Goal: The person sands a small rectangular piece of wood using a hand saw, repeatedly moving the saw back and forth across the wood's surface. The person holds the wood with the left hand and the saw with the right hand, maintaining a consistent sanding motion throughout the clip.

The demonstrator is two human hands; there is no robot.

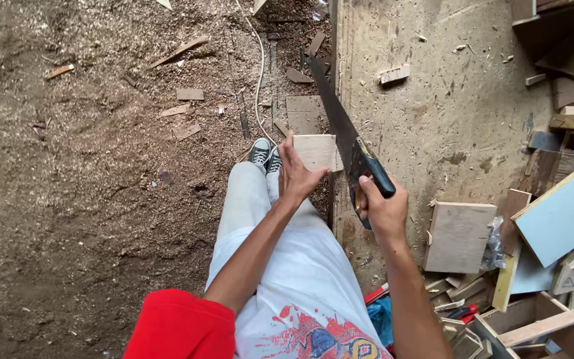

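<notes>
My right hand (383, 209) grips the black handle of a hand saw (340, 126), whose dark blade slants up and to the left across the bench edge. My left hand (293, 174) presses on a pale wooden block (317, 151) that juts past the edge of the workbench (433, 100), right beside the blade. The blade touches the block's right side. My leg and sneaker (264, 154) show below the block.
Sawdust and wood scraps cover the floor (101, 166) at left, with a white cord (259, 73) running across it. On the bench lie a square wooden piece (458, 236), a light blue board (566, 213), and several offcuts and boxes at the right.
</notes>
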